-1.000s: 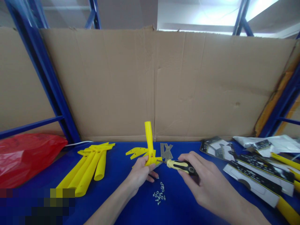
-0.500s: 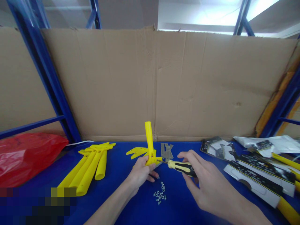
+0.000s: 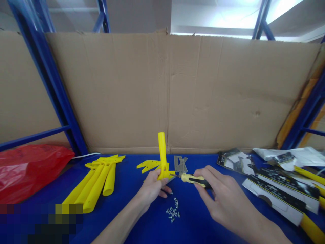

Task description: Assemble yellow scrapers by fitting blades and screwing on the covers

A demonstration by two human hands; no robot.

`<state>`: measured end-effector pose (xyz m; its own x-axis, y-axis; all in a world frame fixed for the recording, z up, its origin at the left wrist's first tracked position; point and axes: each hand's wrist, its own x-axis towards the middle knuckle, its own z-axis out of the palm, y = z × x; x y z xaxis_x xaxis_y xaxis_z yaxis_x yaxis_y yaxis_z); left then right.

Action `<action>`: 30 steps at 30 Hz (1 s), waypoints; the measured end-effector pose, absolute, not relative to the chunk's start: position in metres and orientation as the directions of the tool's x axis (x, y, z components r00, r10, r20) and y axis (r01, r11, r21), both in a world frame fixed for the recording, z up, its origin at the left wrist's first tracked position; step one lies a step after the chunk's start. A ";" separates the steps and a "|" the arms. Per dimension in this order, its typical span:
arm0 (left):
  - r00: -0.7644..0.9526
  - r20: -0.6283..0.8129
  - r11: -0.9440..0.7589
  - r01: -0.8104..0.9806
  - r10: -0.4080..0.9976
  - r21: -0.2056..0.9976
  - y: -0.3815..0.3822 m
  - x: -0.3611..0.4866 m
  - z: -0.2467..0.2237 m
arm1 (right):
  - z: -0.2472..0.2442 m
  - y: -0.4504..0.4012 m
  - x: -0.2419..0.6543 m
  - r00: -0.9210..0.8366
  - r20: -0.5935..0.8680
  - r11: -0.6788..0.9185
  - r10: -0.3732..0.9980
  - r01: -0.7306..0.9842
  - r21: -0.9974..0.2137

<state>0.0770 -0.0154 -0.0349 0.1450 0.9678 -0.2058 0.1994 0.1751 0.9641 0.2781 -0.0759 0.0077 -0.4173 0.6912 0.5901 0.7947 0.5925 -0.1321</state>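
A yellow plastic handle [image 3: 162, 149] stands upright near the middle, its wider lower end gripped by my left hand [image 3: 153, 186]. My right hand [image 3: 214, 189] is closed around a cream-and-black screwdriver [image 3: 194, 179], held nearly level. The screwdriver's tip meets the right side of the handle's lower end; the exact contact is too small to make out. Several small screws and nuts [image 3: 173, 211] lie on the blue surface below the hands. Behind the handle are flat yellow pieces [image 3: 148, 164] and thin blades [image 3: 180, 164].
Several yellow handles [image 3: 98, 183] lie in a pile at the left, beside a red plastic bag [image 3: 33, 169]. Black-and-white packaging cards [image 3: 276, 198] and a clear plastic bag [image 3: 302, 155] are at the right. A cardboard wall [image 3: 167, 95] rises behind the blue table [image 3: 142, 227].
The fingers of my right hand have shifted forward and closer around the screwdriver, whose handle has turned slightly. My left hand and the yellow handle have barely moved.
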 end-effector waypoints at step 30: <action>0.071 -0.193 0.182 0.134 0.979 0.974 -0.017 0.077 -0.035 | 0.011 -0.059 0.287 -0.203 0.398 0.415 0.895 0.706 -0.574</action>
<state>0.0765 -0.0174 -0.0352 0.0714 0.9787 -0.1926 0.1341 0.1819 0.9741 0.2871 -0.0589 0.0105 -0.2025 0.8948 0.3979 0.7055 0.4151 -0.5744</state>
